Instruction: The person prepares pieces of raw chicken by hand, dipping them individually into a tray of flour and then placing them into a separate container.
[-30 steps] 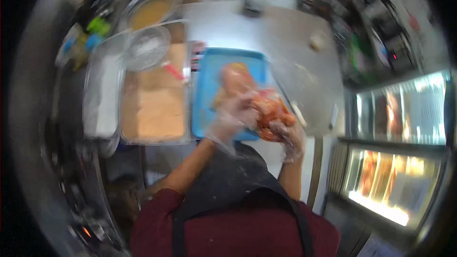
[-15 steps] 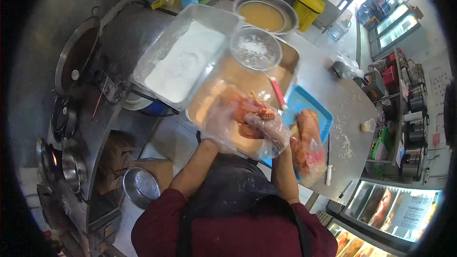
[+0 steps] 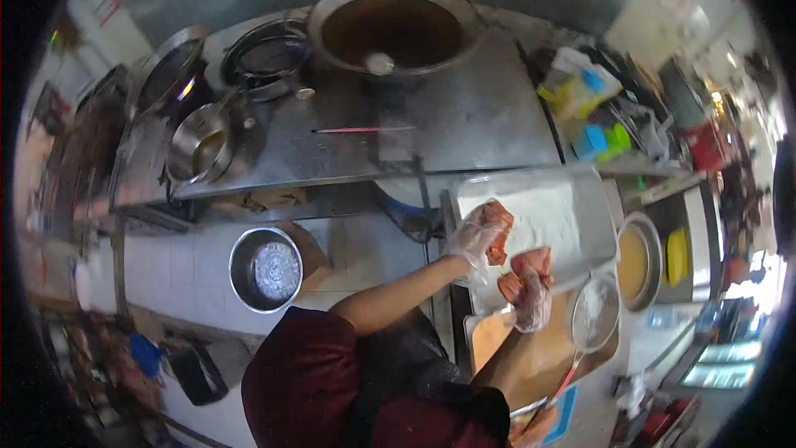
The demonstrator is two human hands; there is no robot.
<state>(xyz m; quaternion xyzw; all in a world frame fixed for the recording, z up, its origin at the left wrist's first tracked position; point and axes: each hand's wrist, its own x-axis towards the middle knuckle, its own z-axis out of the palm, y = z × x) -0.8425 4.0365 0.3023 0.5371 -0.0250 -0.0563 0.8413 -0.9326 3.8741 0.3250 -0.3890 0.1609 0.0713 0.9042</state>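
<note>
Both my hands wear clear plastic gloves and hold raw, reddish meat over a clear tub (image 3: 609,207) with white powder (image 3: 543,211) in it. My left hand (image 3: 471,241) is closed around one meat piece (image 3: 498,224) near the tub's left side. My right hand (image 3: 533,309) grips another meat piece (image 3: 532,262) by the tub's near edge. Next to the tub stands a tray with orange-brown contents (image 3: 491,344). Across that tray's right side rests a round sieve (image 3: 594,311) with white powder in it and a red handle.
A large pan of dark liquid (image 3: 390,29) sits on the steel counter (image 3: 489,116) ahead, with smaller pans to its left. On the floor stands a metal pot (image 3: 267,270). A bowl of tan liquid (image 3: 651,261) is at the right. Part of a blue tray (image 3: 562,415) shows below.
My view has swung left toward the counter. My hands have gone from the orange-brown tray to above the powder tub and are now apart, each with a meat piece.
</note>
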